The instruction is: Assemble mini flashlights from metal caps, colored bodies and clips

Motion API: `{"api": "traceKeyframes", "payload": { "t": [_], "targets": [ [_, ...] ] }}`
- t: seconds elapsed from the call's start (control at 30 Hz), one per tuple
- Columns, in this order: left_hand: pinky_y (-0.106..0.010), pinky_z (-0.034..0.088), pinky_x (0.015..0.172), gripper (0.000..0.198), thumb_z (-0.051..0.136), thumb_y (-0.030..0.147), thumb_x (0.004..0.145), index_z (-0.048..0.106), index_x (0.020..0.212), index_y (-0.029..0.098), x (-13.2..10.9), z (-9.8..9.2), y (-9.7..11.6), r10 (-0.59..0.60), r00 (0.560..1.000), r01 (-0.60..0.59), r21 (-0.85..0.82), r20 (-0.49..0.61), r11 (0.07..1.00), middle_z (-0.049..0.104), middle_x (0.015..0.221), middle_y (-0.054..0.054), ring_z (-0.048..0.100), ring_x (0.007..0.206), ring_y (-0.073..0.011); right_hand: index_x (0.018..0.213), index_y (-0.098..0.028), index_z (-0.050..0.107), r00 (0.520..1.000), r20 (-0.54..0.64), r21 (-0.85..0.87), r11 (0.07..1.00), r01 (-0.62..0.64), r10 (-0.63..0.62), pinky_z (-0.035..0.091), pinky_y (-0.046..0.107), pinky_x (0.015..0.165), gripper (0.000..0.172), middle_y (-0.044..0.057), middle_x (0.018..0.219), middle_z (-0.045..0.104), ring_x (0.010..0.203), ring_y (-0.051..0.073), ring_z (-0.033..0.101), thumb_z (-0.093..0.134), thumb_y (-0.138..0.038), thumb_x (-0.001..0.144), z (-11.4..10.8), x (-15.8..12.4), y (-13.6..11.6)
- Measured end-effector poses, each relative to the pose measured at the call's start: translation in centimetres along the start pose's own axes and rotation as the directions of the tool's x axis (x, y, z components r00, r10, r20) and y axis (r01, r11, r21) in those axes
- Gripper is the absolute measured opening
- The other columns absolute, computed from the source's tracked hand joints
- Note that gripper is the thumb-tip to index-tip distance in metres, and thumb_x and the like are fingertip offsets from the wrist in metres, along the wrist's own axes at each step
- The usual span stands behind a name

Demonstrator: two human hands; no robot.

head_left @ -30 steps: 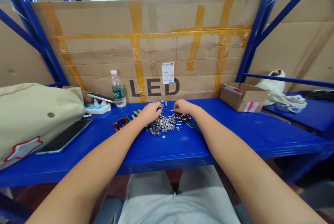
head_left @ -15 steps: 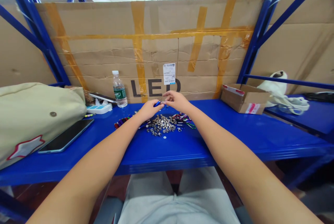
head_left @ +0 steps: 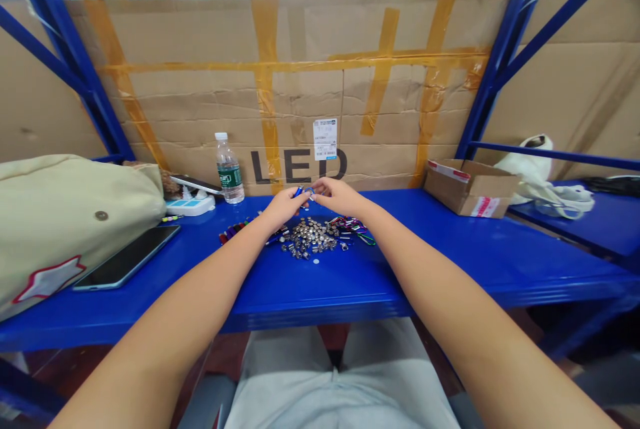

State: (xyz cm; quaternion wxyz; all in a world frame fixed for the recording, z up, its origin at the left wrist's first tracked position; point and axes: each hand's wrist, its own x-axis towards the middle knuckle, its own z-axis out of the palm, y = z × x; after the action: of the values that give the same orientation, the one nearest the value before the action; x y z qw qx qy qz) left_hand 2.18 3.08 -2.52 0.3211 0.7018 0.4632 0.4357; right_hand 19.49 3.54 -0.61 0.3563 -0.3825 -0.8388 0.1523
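Over the far middle of the blue table, my left hand (head_left: 286, 207) is closed on a small blue metallic tube (head_left: 299, 191). Close against its fingertips, my right hand (head_left: 337, 195) pinches a small blue carabiner-like loop (head_left: 311, 191); its details are too small to make out. Below both hands lies a pile of small silver metal parts (head_left: 313, 237). Coloured carabiners (head_left: 354, 227) lie at the pile's right side. Red and dark tubes (head_left: 233, 231) are grouped to the left, partly hidden by my left forearm.
A water bottle (head_left: 230, 172) and a white power strip (head_left: 191, 205) stand at the back left. Nearer are a tablet-like device (head_left: 130, 258) and a cream bag (head_left: 75, 215). At right sits an open cardboard box (head_left: 465, 190). A cardboard wall (head_left: 200, 115) closes the back.
The fingertips have come closer together, and the blue tube now points more upward. A blue loop shows between the hands. The view has shifted very slightly.
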Motion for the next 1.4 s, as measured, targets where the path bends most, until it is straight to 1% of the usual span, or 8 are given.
{"api": "traceKeyframes", "payload": {
  "t": [0.1,0.23,0.53,0.83,1.03,1.2,1.3,1.4],
  "targets": [
    [-0.023,0.034,0.05,0.03,0.053,0.044,0.081,0.056,0.072,0.016,0.1,-0.1,-0.2,0.053,0.999,-0.052,0.066,-0.01,0.996,0.056,0.063,0.002,0.043,0.05,-0.0094,0.095,-0.013,0.056,0.992,0.128,-0.198,0.98,0.03,-0.004,0.044,0.028,0.068,0.016,0.01,0.089,0.066,0.077,0.017,0.059,0.051,-0.027,0.088,0.3,-0.3,-0.4],
    [-0.025,0.035,0.056,0.034,0.049,0.046,0.083,0.056,0.068,0.017,0.0,-0.2,-0.2,0.16,0.987,-0.148,0.275,-0.021,0.95,0.058,0.062,0.001,0.048,0.057,-0.0127,0.095,-0.013,0.056,0.984,0.179,-0.403,0.914,0.051,0.025,0.041,0.029,0.065,0.025,0.016,0.096,0.067,0.079,0.022,0.061,0.037,-0.03,0.093,1.1,-0.3,-0.7],
    [-0.026,0.03,0.054,0.041,0.046,0.051,0.083,0.05,0.059,0.018,-0.3,-0.8,0.0,0.209,0.975,-0.22,0.51,0.079,0.832,0.049,0.055,0.002,0.045,0.058,-0.0145,0.099,-0.014,0.054,0.995,0.097,-0.534,0.846,0.018,0.04,0.038,0.029,0.066,0.031,0.015,0.1,0.068,0.085,0.024,0.062,0.029,-0.032,0.096,0.9,0.0,0.7],
    [-0.024,0.031,0.056,0.026,0.053,0.04,0.076,0.058,0.066,0.016,-0.3,-0.8,-0.1,0.168,0.976,-0.211,0.397,0.141,0.893,0.05,0.058,0.004,0.044,0.058,-0.0124,0.102,-0.015,0.05,0.99,0.14,-0.6,0.795,0.085,-0.001,0.036,0.03,0.063,0.03,0.015,0.097,0.068,0.082,0.025,0.063,0.029,-0.034,0.097,1.5,-0.2,-0.3],
    [-0.022,0.029,0.047,0.024,0.057,0.041,0.076,0.056,0.074,0.018,-0.3,-0.8,0.1,-0.033,0.996,0.024,0.107,0.082,0.994,0.042,0.057,0.005,0.036,0.048,-0.0083,0.104,-0.013,0.051,0.993,0.12,-0.615,0.785,0.072,0.004,0.038,0.031,0.064,0.032,0.017,0.097,0.068,0.083,0.027,0.063,0.029,-0.034,0.096,1.1,-0.4,-0.6],
    [-0.021,0.028,0.044,0.018,0.056,0.036,0.079,0.054,0.083,0.019,-0.4,-1.1,0.0,-0.104,0.976,0.098,0.038,0.19,0.994,0.042,0.06,0.005,0.035,0.046,-0.0071,0.095,-0.016,0.056,0.978,0.176,-0.449,0.893,-0.024,0.115,0.04,0.028,0.064,0.022,0.013,0.098,0.068,0.081,0.023,0.062,0.04,-0.03,0.089,0.6,-0.1,0.2],
    [-0.022,0.036,0.047,0.022,0.046,0.038,0.085,0.054,0.089,0.018,-0.2,-1.3,-0.4,-0.062,0.966,-0.008,0.269,0.251,0.963,0.054,0.068,0.001,0.046,0.05,-0.0086,0.092,-0.016,0.059,0.959,0.163,-0.382,0.911,-0.157,0.234,0.042,0.027,0.065,0.017,0.012,0.099,0.069,0.081,0.021,0.062,0.05,-0.026,0.082,-0.4,0.0,1.4],
    [-0.023,0.043,0.056,0.023,0.047,0.036,0.085,0.058,0.092,0.017,1.3,-0.8,-0.7,-0.03,0.951,-0.135,0.501,0.308,0.855,0.064,0.075,-0.002,0.056,0.059,-0.012,0.098,-0.014,0.059,0.957,0.051,-0.381,0.891,-0.246,0.286,0.044,0.029,0.071,0.022,0.014,0.1,0.068,0.086,0.022,0.062,0.05,-0.022,0.08,-1.9,0.0,2.7]
  ]
}}
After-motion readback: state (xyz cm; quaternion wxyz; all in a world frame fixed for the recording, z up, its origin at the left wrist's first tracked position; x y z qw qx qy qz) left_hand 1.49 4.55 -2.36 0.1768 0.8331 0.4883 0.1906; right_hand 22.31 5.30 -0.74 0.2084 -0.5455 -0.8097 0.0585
